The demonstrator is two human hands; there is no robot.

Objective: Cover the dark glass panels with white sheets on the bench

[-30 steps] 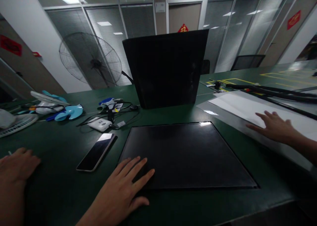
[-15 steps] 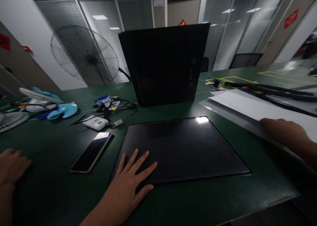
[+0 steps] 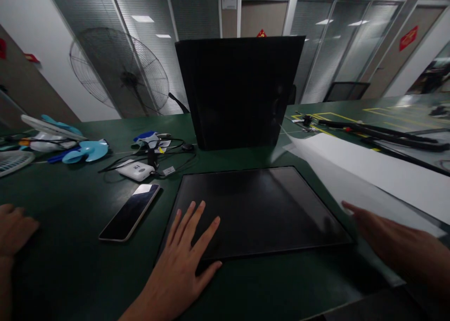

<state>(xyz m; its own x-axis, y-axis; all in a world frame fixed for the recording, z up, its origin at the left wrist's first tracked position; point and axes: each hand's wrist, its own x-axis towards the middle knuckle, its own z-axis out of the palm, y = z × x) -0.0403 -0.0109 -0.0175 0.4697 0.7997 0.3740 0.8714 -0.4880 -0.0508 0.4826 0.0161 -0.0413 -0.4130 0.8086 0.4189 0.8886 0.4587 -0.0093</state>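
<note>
A flat dark screen panel (image 3: pixel 260 208) lies on the green table in front of me. My left hand (image 3: pixel 183 260) rests on its near left corner, fingers spread. At the right, my right hand (image 3: pixel 390 241) pinches the edge of a translucent sheet (image 3: pixel 344 180), which is lifted beside the panel's right side. White sheets (image 3: pixel 386 171) lie under and behind it. A phone (image 3: pixel 130 213) lies screen up to the left of the panel.
A black upright panel (image 3: pixel 241 93) stands behind the flat one. To the left are a white device (image 3: pixel 135 170) with cables and blue fan blades (image 3: pixel 86 151). Black cables (image 3: pixel 386 131) lie at the right. Another person's hand (image 3: pixel 16 229) rests at the far left.
My right hand has moved left toward the panel, lifting the translucent sheet with it. My left hand stays on the panel with fingers spread.
</note>
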